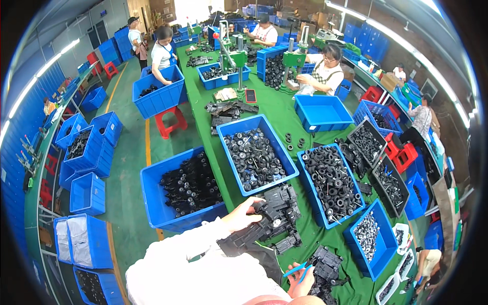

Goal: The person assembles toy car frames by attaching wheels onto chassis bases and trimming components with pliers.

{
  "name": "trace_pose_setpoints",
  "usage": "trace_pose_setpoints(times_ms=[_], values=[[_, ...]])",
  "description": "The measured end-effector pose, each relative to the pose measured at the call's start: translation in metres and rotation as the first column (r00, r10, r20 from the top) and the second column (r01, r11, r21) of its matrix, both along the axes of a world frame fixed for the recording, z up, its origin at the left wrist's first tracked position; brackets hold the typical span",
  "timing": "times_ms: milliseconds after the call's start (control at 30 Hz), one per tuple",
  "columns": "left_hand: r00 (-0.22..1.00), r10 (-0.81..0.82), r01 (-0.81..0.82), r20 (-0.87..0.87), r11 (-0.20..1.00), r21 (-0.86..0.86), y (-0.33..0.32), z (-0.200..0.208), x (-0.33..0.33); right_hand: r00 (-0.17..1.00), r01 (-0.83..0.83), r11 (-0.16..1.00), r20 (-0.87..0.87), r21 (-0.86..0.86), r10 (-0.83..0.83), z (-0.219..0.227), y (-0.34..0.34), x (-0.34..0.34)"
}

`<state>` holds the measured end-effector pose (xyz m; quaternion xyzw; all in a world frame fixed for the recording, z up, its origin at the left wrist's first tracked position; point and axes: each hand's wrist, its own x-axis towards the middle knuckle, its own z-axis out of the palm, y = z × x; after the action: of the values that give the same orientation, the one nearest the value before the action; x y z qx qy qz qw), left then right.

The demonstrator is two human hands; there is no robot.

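Observation:
My left hand (243, 216) reaches onto a pile of black moulded plastic parts (282, 203) at the table's near edge. Its thumb and fingers curve round one of these parts. Lower right, my right hand (301, 285) holds a tool with two blue handles (299, 272), which looks like pliers; its working end cannot be made out. Beside that hand lies a second pile of black plastic parts (325, 267). Just beyond my left hand stands a blue bin of small wheels, some on metal axles (254, 155).
A blue bin of black tyres (333, 185) and a blue tray of silvery pieces (367, 239) stand to the right. A large blue bin of black parts (185, 188) is at my left. Green presses (239, 61) and co-workers line the green-covered table (203, 119) farther off.

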<state>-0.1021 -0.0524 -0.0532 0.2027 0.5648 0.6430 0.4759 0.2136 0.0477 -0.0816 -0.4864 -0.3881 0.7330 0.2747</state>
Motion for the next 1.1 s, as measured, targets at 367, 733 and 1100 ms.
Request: trace_pose_setpoints(times_ms=[367,733,1100], values=[[0.999,0.046,-0.046,-0.021,0.998,-0.042,0.008,0.004,-0.006,0.998,0.038,0.999,0.057,0.001,-0.038,0.001,0.014,0.006],[0.989,-0.083,0.084,0.119,0.996,0.003,0.03,-0.017,-0.072,0.986,0.127,0.992,0.116,-0.023,-0.123,-0.007,0.0,-0.051],[0.988,0.008,-0.022,0.157,0.996,0.084,0.007,-0.04,-0.137,0.986,0.077,0.997,0.147,0.004,-0.077,0.013,-0.007,-0.132]])
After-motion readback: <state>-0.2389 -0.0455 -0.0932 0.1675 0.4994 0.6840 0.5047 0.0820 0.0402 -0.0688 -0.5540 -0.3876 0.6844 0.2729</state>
